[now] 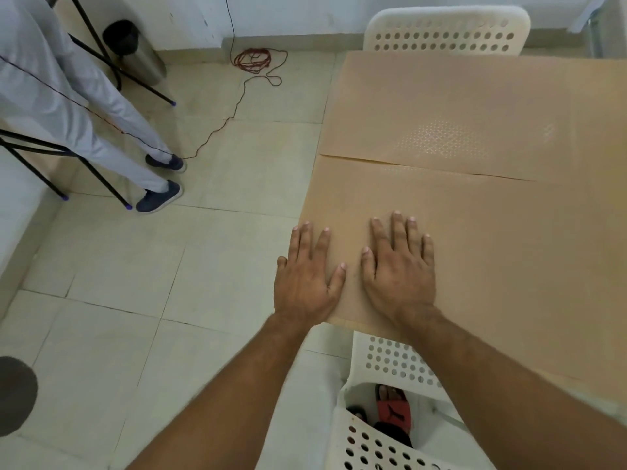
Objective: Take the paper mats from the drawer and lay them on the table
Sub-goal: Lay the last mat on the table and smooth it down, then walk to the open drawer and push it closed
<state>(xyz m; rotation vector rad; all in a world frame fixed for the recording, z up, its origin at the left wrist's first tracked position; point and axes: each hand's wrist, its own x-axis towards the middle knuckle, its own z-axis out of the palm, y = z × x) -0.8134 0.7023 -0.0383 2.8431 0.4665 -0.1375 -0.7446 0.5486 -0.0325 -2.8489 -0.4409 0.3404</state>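
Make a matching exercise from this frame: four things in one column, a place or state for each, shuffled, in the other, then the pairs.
Column 1
1. left hand
2. far paper mat
3. red cord
4. far white chair

Column 2
A. partly coiled on the floor
B. stands just beyond the far mat
C. flat, fingers straight, at the left edge of the near paper mat
D. lies flat past the near mat, untouched

Pairs: 1-C; 2-D; 3-A; 4-B

Matt tan paper mats (458, 205), perforated white plastic chair (448, 32), glossy floor tiles (203, 252).
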